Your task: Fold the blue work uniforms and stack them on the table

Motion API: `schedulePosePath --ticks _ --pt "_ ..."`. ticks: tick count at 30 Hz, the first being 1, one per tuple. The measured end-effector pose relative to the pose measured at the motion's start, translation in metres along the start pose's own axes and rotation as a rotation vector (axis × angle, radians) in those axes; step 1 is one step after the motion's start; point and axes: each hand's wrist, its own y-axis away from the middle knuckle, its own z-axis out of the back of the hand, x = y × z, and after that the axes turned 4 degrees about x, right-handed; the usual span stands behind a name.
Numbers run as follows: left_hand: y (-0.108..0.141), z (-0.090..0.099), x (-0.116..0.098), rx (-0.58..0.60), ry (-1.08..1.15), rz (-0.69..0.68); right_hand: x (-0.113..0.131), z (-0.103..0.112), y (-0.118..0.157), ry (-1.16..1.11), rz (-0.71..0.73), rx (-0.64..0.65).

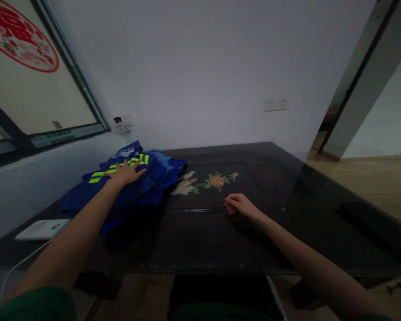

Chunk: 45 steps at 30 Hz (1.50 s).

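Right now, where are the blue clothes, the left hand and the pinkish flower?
Blue clothes [137, 189], head view: plain cloth mid-pile.
Left hand [124, 173], head view: its back.
Pinkish flower [217, 181], head view: its petals.

A dark, glossy surface [194, 249] with a flower design [217, 181] carries a heap of blue clothes [155, 183] at left, with a flat white device [40, 230] lying just beside it

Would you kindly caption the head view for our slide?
Left hand on a pile of blue cloth garments, the top one yellow-striped; right hand curled over a glossy dark table.
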Motion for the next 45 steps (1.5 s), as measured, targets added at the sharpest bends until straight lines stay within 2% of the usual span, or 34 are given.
schedulePosePath --ticks 2,3,5,7,10,14,20,26,28,30,32,34,36,39,42,45 --pt "0.026 -0.009 -0.001 0.134 -0.253 0.122 0.001 -0.003 -0.001 0.022 -0.013 -0.001" --pt "0.039 -0.014 -0.003 0.194 -0.376 0.141 0.001 -0.005 -0.002 0.032 -0.022 0.0" --pt "0.065 -0.024 -0.008 0.266 -0.522 0.094 0.001 -0.009 -0.002 0.053 -0.025 0.004" --pt "0.084 -0.037 -0.009 0.284 -0.605 0.064 0.0 -0.01 0.0 0.067 -0.007 0.007" --pt "0.097 -0.055 -0.004 0.228 -0.62 0.055 -0.001 -0.01 0.003 0.08 0.002 -0.002" --pt "0.094 -0.066 0.003 0.142 -0.522 0.083 -0.001 -0.01 0.005 0.116 0.015 0.006" --pt "0.082 -0.075 0.013 -0.033 -0.19 0.061 -0.001 -0.011 0.006 0.143 0.048 0.041" --pt "0.063 -0.093 0.051 -0.092 -0.29 0.155 0.0 -0.01 0.007 0.151 0.071 0.034" --pt "0.057 -0.096 0.062 -0.121 -0.235 0.184 0.0 -0.01 0.008 0.158 0.068 0.03" --pt "0.054 -0.099 0.062 -0.157 -0.135 0.192 -0.001 -0.01 0.008 0.157 0.067 0.028" --pt "0.056 -0.105 0.049 -0.181 -0.058 0.164 -0.002 -0.012 0.007 0.152 0.072 0.023" --pt "0.063 -0.116 0.02 -0.156 -0.027 0.074 -0.004 -0.015 0.004 0.16 0.072 0.002" --pt "0.073 -0.133 -0.019 -0.023 0.001 -0.079 -0.003 -0.02 -0.002 0.197 0.074 -0.024" --pt "0.088 -0.164 -0.081 0.324 0.06 -0.211 0.004 -0.028 -0.019 0.36 0.149 -0.048" --pt "0.1 -0.189 -0.131 0.45 0.102 -0.276 0.011 -0.032 -0.035 0.613 0.284 -0.095" --pt "0.109 -0.199 -0.155 0.508 0.098 -0.303 0.008 -0.03 -0.04 0.755 0.338 -0.117"
